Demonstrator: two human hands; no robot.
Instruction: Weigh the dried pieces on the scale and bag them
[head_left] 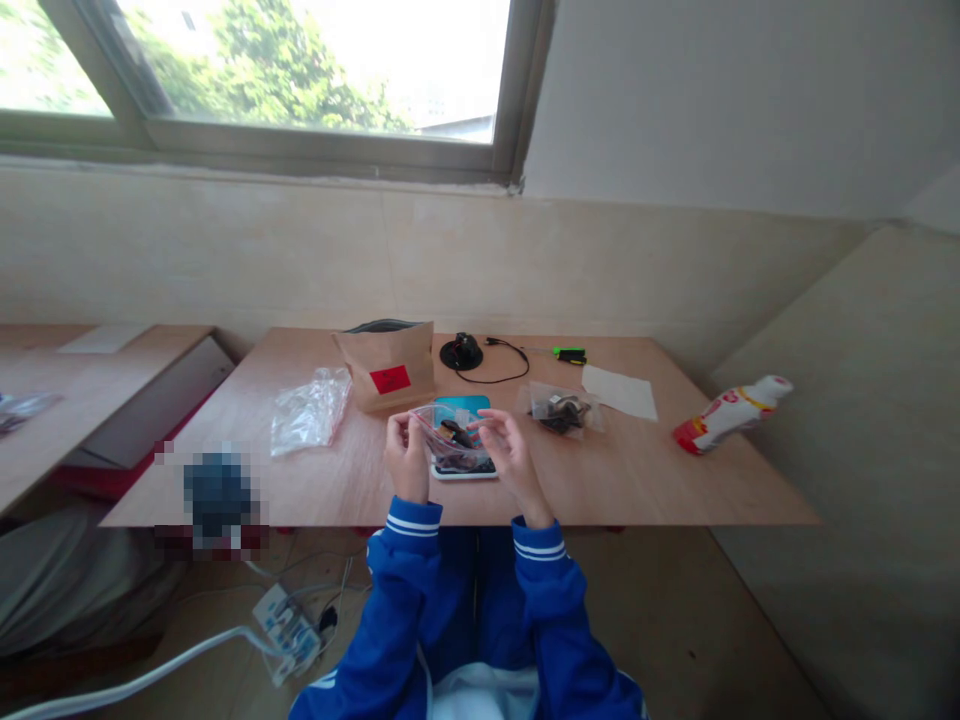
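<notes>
A clear zip-lock bag (444, 452) with dark small parts inside is held above the table, its mouth spread. My left hand (407, 458) pinches the bag's left edge between thumb and fingers. At the opposite edge, my right hand (516, 462) has its fingertips closed on the rim. Beneath the bag lies a flat blue object with a white border (472, 403), mostly covered by the bag and hands. The dark contents are too small to name.
Around the wooden table (630, 490) are a brown paper pouch (390, 395), crumpled clear plastic (311, 410), a black round-based device with a cable (463, 352), another bag of dark parts (562, 411), white paper (621, 392), green-black tools (570, 355) and a tilted red-white bottle (727, 418).
</notes>
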